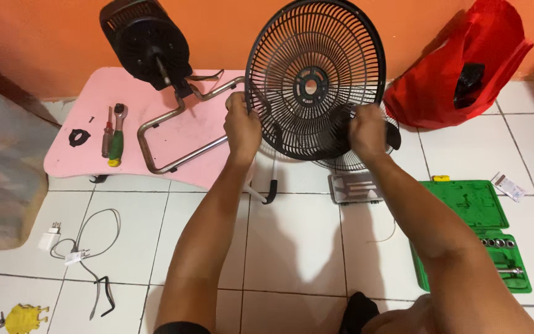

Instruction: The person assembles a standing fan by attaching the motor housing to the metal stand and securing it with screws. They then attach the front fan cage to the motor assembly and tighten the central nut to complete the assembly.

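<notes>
Both hands, left hand (242, 127) and right hand (368, 131), grip my round black wire fan guard (314, 77) at opposite rim edges, upright at upper centre, steadying it.

Both forearms stretch forward from six o'clock toward twelve. The left hand (241, 127) is curled shut, knuckles up, at eleven o'clock; the right hand (367, 131) is clenched likewise at one o'clock, wrists level.

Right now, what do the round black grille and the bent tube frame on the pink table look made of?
Round black fan grille: thin radial wires, likely painted or coated steel, matte. Bent tubular stand frame: bare grey metal tube, dull sheen. Both hands, left hand and right hand, grip the grille's lower rim.
</notes>
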